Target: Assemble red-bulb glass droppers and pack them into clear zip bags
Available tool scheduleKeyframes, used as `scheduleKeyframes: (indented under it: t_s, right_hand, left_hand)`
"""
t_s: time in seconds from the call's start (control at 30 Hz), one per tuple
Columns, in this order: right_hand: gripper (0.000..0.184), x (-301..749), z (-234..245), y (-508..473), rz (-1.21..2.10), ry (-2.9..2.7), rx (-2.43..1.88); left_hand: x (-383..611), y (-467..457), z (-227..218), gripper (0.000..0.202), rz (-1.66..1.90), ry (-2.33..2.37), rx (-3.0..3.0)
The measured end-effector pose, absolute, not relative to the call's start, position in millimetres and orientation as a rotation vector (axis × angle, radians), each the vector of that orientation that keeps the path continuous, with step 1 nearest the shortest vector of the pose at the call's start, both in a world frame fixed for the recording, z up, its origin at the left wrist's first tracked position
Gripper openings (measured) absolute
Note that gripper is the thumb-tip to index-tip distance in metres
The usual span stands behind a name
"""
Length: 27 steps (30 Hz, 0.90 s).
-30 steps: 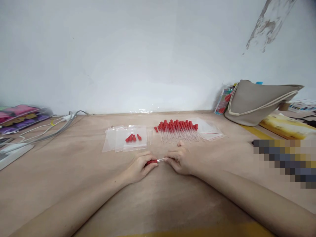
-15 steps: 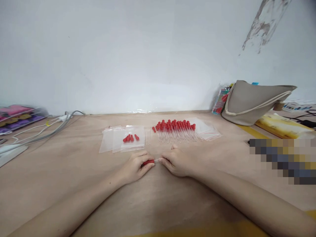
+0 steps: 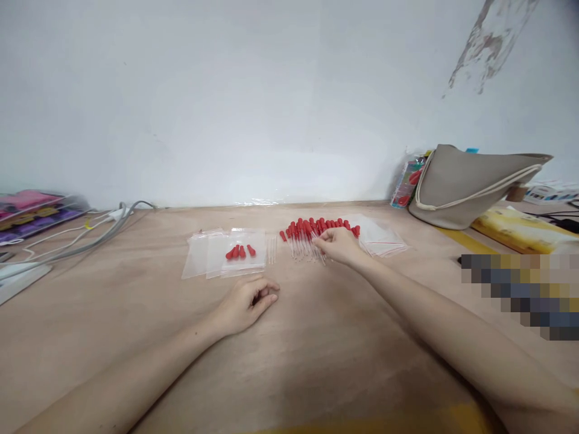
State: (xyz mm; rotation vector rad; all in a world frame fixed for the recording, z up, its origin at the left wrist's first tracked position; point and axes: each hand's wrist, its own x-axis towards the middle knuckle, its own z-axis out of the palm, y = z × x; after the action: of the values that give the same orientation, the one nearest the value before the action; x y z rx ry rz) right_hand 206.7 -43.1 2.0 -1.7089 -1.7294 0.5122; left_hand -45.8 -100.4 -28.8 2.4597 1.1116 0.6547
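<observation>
My right hand (image 3: 341, 245) reaches over the row of glass droppers with red rubber bulbs (image 3: 299, 230). Its thumb and fingers are pinched together on a dropper, whose glass tube slants among the others. Nearer to me, my left hand (image 3: 248, 305) rests on the table with thumb and fingers apart and nothing between them. Beyond it, several loose red rubber bulbs (image 3: 242, 252) lie on clear zip bags (image 3: 216, 263). Several bare glass tubes (image 3: 271, 249) lie side by side between those bags and the droppers.
More clear zip bags (image 3: 380, 236) lie right of the droppers. At the back right stand a grey bag (image 3: 470, 184) and a coloured package (image 3: 406, 182), with a yellow pack (image 3: 511, 230) before them. Cables (image 3: 118, 226) and a clear case (image 3: 40, 214) are at the left.
My right hand has moved forward and right to the row, carrying the dropper that both hands held. My left hand has let go of its red bulb and opened, staying in place.
</observation>
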Motion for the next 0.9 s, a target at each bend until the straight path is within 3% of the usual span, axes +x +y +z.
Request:
scheduleKeyframes:
  t_s: [0.37, 0.67, 0.9]
  right_hand:
    - [0.038, 182, -6, -9, 0.044, -1.759, -2.023]
    - [0.022, 156, -11, -27, 0.003, -2.021, -1.755]
    - [0.031, 109, -3, -16, 0.034, -2.044, -1.937]
  left_hand:
    - [-48, -102, -25, 0.019, 0.648, 1.083, 2.457]
    - [-48, -99, -27, 0.020, 0.627, 1.088, 2.430]
    - [-46, -103, -28, 0.020, 0.643, 1.070, 2.450]
